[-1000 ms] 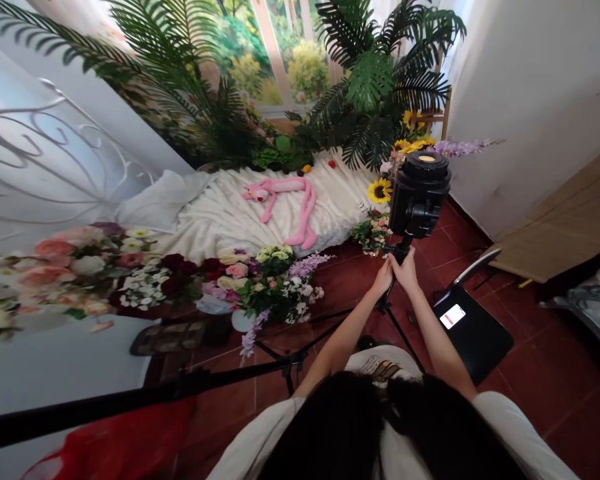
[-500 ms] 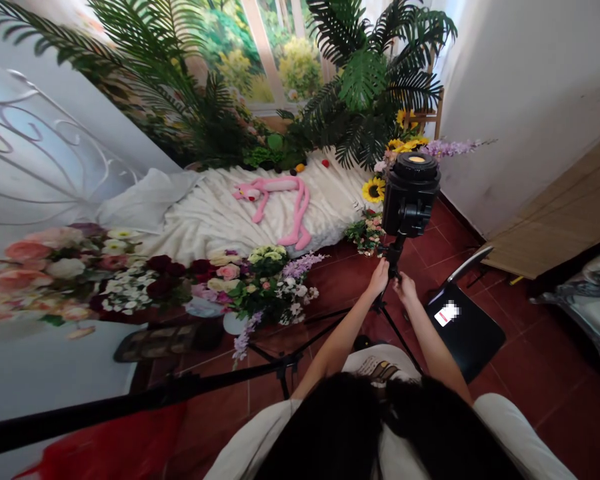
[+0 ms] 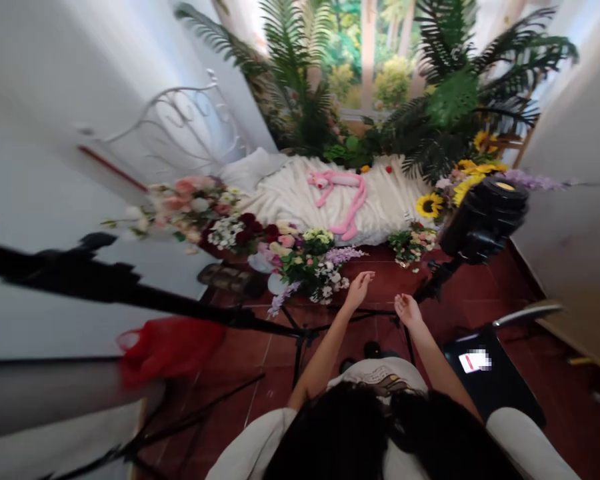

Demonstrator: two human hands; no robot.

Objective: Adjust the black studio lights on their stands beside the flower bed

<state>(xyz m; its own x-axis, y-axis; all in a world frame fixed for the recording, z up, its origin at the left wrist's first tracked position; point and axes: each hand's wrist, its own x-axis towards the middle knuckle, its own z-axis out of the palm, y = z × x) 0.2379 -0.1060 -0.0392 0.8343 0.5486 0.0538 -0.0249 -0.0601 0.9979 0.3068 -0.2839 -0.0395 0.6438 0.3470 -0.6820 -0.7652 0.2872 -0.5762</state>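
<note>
My left hand (image 3: 360, 290) is in mid-air above the red floor, its fingers stretched out and holding nothing. Level with it on the right, my right hand (image 3: 408, 309) is loosely curled and also bare. A black studio light (image 3: 487, 217) tops a light stand (image 3: 433, 283), whose pole passes just right of my right hand; no contact shows. Beyond my hands, a pink plush panther (image 3: 344, 179) lies on a cream fur blanket (image 3: 285, 193). Artificial flowers (image 3: 300, 257) line the near edge of the blanket.
A black boom (image 3: 180, 303) crosses from the left toward a second stand's joint (image 3: 307, 333). At right, a black chair (image 3: 510, 380) carries a lit phone (image 3: 474, 361). A red bag (image 3: 173, 347) lies at left. Palm plants (image 3: 453, 100) and a white metal headboard (image 3: 180, 123) stand behind.
Both hands have come off the light stand and moved apart. My view has swung left, so the scene sits further right; the studio light now appears tilted.
</note>
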